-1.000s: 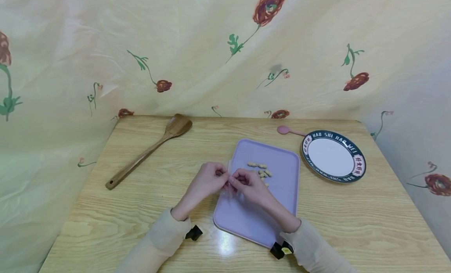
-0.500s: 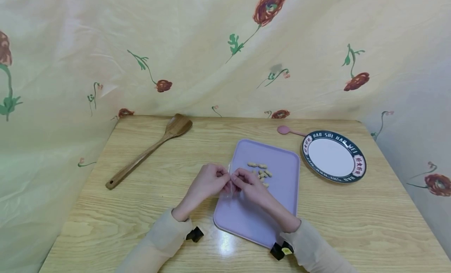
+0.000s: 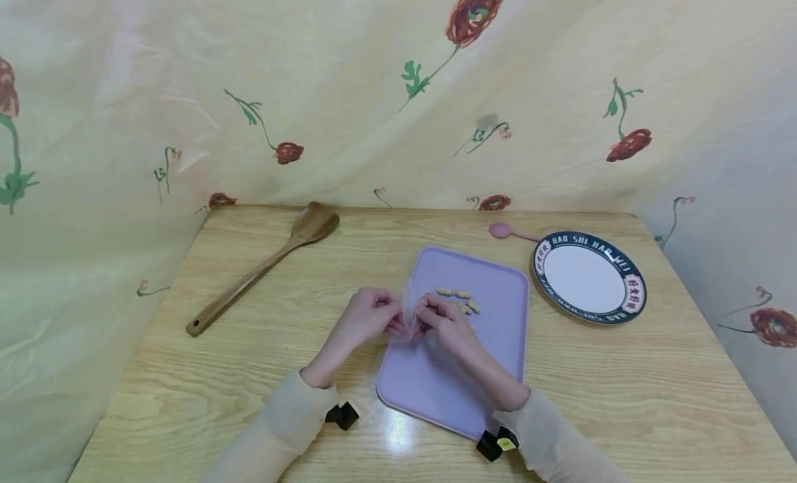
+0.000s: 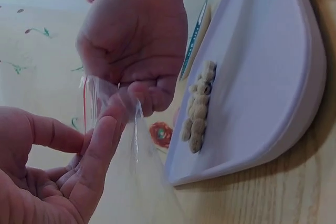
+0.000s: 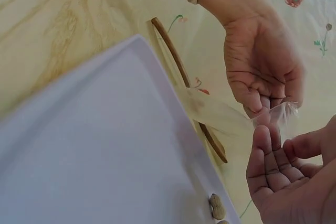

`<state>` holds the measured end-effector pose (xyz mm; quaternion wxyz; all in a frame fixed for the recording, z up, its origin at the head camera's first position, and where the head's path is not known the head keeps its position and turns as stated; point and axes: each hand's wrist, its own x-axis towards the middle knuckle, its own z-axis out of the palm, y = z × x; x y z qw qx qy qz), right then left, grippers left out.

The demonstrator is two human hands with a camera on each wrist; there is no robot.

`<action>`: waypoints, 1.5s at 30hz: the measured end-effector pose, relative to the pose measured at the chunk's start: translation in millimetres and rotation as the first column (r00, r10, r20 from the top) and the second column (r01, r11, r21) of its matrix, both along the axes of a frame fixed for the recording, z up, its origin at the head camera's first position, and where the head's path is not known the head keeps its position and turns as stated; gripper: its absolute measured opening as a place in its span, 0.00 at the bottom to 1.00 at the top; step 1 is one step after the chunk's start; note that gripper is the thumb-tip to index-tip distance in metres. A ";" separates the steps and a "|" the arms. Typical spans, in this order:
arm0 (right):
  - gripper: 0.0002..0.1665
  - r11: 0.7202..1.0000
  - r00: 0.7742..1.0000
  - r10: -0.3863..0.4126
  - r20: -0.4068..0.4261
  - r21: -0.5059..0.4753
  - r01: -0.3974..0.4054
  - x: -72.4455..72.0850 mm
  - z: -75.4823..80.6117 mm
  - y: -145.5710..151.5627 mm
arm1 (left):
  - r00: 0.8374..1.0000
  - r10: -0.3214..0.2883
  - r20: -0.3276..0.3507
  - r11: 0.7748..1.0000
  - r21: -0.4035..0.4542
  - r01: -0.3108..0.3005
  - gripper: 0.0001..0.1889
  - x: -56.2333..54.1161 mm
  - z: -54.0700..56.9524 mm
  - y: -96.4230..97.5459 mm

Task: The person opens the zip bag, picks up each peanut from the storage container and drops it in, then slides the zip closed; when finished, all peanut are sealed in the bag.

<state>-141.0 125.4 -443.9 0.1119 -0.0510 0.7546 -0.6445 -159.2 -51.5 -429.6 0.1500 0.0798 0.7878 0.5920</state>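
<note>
A clear zip-lock bag (image 4: 137, 142) with a red line along its mouth hangs between the two hands, over the left edge of the purple tray (image 3: 436, 393). My left hand (image 3: 370, 317) pinches one side of the mouth between thumb and fingers. On the other side, my right hand (image 3: 451, 327) pinches the opposite edge. The mouth stands parted between them, and the right wrist view shows the film (image 5: 220, 111) trailing down beside the tray. Several unshelled peanuts (image 4: 198, 111) lie on the tray, partly hidden behind the right hand in the head view.
A wooden spatula (image 3: 261, 267) lies at the left of the table. To the tray's right is a white plate (image 3: 585, 279) with a dark lettered rim, and a pink spoon (image 3: 501, 230) reaches out from behind it. A flowered cloth (image 3: 373, 88) hangs behind the table.
The fingertips, close together earlier, have drawn slightly apart, and the bag's mouth has spread between them. Tray, peanuts, plate and spatula stay where they were.
</note>
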 end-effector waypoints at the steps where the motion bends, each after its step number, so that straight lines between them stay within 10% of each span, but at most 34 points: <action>1: 0.12 1.000 1.000 -0.003 0.005 0.006 0.003 -0.2 0.7 0.6 | 1.000 -0.004 0.016 1.000 0.010 0.004 0.11 -0.6 0.5 -1.1; 12: 0.13 1.000 1.000 -0.010 0.028 0.011 0.010 -2.7 3.4 5.2 | 0.995 -0.042 0.095 0.998 0.041 0.039 0.12 -2.8 6.1 -6.8; 33: 0.12 0.991 0.998 -0.053 -0.025 0.125 0.056 -5.8 3.3 9.9 | 0.999 0.040 0.012 0.990 -0.136 -0.038 0.13 -0.5 16.3 -13.6; 45: 0.10 0.972 0.989 -0.041 -0.143 0.223 0.073 -6.5 -1.7 13.0 | 0.991 0.014 -0.130 0.936 -0.348 -0.059 0.12 1.7 21.9 -20.5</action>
